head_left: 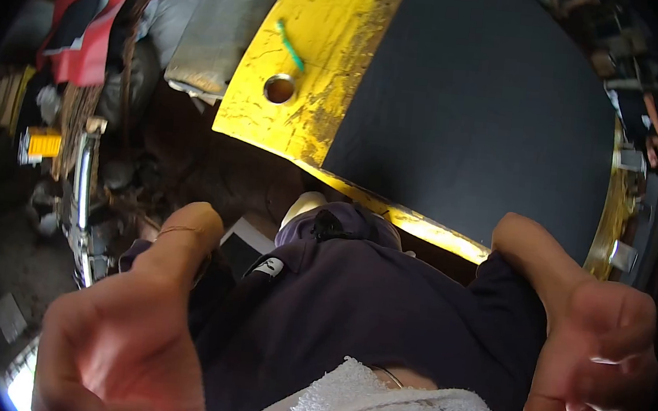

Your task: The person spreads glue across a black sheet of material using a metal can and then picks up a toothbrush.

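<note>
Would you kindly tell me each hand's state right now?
Left hand: only partly in view; open or closed cannot be told.
Right hand: seems partly curled; whether holding anything cannot be told.

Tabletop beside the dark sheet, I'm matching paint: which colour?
The tabletop is scuffed yellow, clearest in the head view.

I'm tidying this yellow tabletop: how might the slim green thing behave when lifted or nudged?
The slim green thing is probably light, being so thin. It might skid when nudged, since it seems to lie loose on the yellow tabletop.
</note>
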Motion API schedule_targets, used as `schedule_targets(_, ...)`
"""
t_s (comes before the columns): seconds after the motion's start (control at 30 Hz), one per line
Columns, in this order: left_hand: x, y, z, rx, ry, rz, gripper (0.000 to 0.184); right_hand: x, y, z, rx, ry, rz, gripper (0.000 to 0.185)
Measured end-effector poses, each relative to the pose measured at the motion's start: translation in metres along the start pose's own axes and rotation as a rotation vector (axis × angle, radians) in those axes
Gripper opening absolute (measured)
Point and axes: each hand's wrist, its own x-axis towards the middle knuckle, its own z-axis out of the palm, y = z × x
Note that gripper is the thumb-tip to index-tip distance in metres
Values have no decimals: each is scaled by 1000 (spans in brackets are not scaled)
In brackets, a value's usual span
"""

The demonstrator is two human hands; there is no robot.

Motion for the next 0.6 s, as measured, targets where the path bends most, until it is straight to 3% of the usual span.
schedule_targets(0.07, 3, -18, 17, -132, 81, 125, 27, 11, -26, -13, 41, -285, 247, 27)
schedule_targets(0.13, 6, -47, 39, -355, 280, 332, 22, 17, -44, -28, 93, -556, 513, 41)
schedule_targets(0.17, 6, -52, 47, -463, 382, 421, 20, 12, -41, -45, 366, -517, 656, 50)
schedule_targets(0.27, 4, -38, 58, -529, 266, 295, 19, -2, -49, -60, 299, -384, 623, 43)
schedule_targets(0.3, 10, -35, 82, -489, 372, 302, 14, -8, -52, -63, 278, -325, 596, 40)
schedule_targets(0.47, -13, -5, 99, -554, 306, 166, 16, -48, -86, -68, 212, -36, 559, 25)
schedule_targets(0.6, -16, 1, 110, -616, 251, 202, 18, -73, -92, -66, 117, 171, 401, 19)
